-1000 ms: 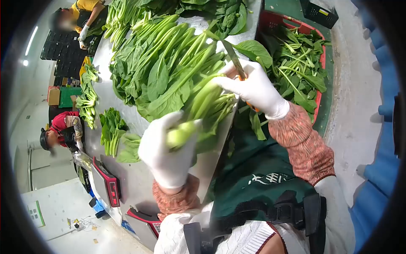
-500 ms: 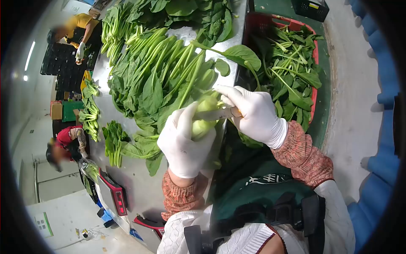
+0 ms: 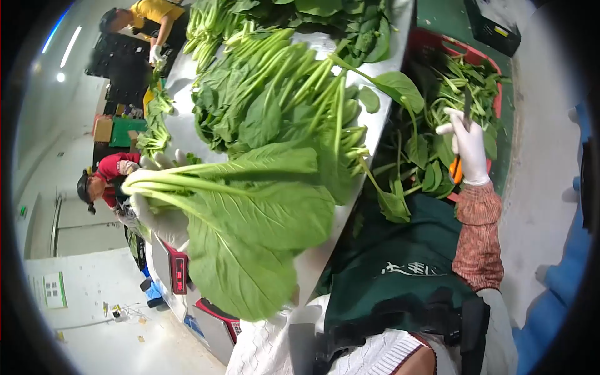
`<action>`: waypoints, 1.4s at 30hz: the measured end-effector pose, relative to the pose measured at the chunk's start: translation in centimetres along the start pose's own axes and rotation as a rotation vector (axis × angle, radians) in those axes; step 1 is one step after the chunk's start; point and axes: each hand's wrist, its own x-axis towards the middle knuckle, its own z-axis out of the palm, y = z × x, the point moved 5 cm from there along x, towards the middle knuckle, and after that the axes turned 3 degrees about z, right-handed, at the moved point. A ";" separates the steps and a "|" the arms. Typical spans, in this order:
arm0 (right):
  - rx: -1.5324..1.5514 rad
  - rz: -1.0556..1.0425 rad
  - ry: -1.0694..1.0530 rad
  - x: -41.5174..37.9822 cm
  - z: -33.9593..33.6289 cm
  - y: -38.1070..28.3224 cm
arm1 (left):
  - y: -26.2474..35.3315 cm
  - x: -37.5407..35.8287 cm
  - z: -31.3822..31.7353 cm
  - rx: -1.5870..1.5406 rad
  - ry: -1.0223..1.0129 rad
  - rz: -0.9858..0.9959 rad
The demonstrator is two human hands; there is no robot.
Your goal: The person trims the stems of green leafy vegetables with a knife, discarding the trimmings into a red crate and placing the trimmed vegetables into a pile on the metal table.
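Note:
My gloved left hand [image 3: 164,224] grips a leafy green [image 3: 256,212] by its pale stem end. Its broad leaves spread to the right and hide part of the hand. My gloved right hand [image 3: 470,150] is over the red crate, around a knife [image 3: 457,170] with an orange handle. Its dark blade points away from me, and some fingers are partly stretched out. Beyond the left hand, a large pile of leafy greens [image 3: 262,87] lies on the metal table [image 3: 182,87], stems toward the right edge.
On my right, a red crate [image 3: 498,94] holds loose leaves and trimmings. Scales with red displays [image 3: 179,273] stand at the near left. Two people [image 3: 156,15] work along the table's far side. A black crate [image 3: 494,28] sits on the floor at upper right.
My hands have moved apart. The left has carried the leafy green left and its leaves now face the camera; the right has drawn the knife away to the right, over the crate.

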 end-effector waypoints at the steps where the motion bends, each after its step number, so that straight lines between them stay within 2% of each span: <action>1: -0.007 0.009 0.003 0.2 -0.2 0.6 | 0.8 1.1 -4.0 0.211 0.134 0.051; 2: -0.015 0.020 0.004 0.3 -0.2 1.0 | 1.0 2.0 -4.9 0.132 -0.143 -0.233; 3: -0.047 0.013 0.003 0.1 -0.2 1.2 | 1.3 2.4 -9.0 0.118 0.059 -0.063; 4: -0.081 0.040 -0.006 -0.2 0.0 1.1 | 0.3 2.0 -9.8 0.098 0.262 0.108; 6: -0.095 0.013 -0.033 -0.3 0.0 1.9 | -0.1 0.9 -11.3 0.199 0.359 0.201; 7: -0.105 0.042 -0.032 -0.3 -0.1 2.4 | 0.2 1.1 -13.2 0.041 0.241 0.118; 8: -0.103 0.049 -0.032 -0.2 -0.1 2.7 | 1.2 2.2 -17.4 0.033 0.154 0.011; 10: -0.154 0.035 -0.039 -0.2 0.0 2.9 | 1.7 0.7 -18.0 -0.048 0.618 -0.008; 11: -0.166 0.041 -0.034 -0.1 0.1 3.1 | 2.3 0.3 -20.4 -0.170 0.577 -0.029; 12: -0.163 0.021 -0.046 0.1 0.1 3.4 | 2.9 0.0 -21.8 -0.105 0.757 0.022; 14: -0.188 0.054 -0.056 0.1 0.4 3.8 | 4.0 -0.4 -25.3 -0.035 0.839 0.049; 15: -0.197 0.057 -0.067 0.2 0.6 4.0 | 4.3 -0.6 -26.0 -0.103 0.871 0.036; 19: -0.231 0.076 -0.108 0.0 1.3 4.7 | 6.7 -0.9 -34.5 -0.198 0.977 0.082; 23: -0.259 0.098 -0.106 -0.2 1.9 5.0 | 9.0 0.2 -43.9 -0.149 1.164 0.103; 24: -0.272 0.102 -0.108 -0.2 2.0 5.1 | 9.2 0.9 -44.7 -0.242 1.226 0.078; 25: -0.285 0.108 -0.110 -0.2 2.1 5.3 | 9.7 1.2 -45.4 -0.094 1.277 0.003; 26: -0.299 0.115 -0.113 -0.2 2.3 5.4 | 10.0 2.3 -47.3 -0.483 1.211 0.102; 27: -0.269 0.127 -0.122 -0.4 2.7 5.3 | 10.1 3.1 -45.6 -0.873 1.161 0.173; 28: -0.263 0.132 -0.127 -0.5 3.1 5.4 | 8.7 3.9 -44.3 -0.371 1.047 -0.128; 30: -0.249 0.145 -0.139 -0.6 3.9 5.6 | 7.9 4.7 -42.8 0.138 0.889 -0.082; 31: -0.263 0.133 -0.157 -0.8 4.4 5.4 | 6.9 4.2 -43.3 0.133 0.863 -0.096; 34: -0.270 0.127 -0.194 -0.5 4.5 5.8 | 5.1 2.0 -44.3 0.024 0.964 -0.140; 36: -0.290 0.120 -0.213 -0.8 4.9 4.7 | 4.6 0.5 -45.0 -0.099 1.117 -0.145; 42: -0.270 0.092 -0.255 -1.3 6.9 3.2 | 4.9 -1.7 -43.3 0.025 0.973 -0.272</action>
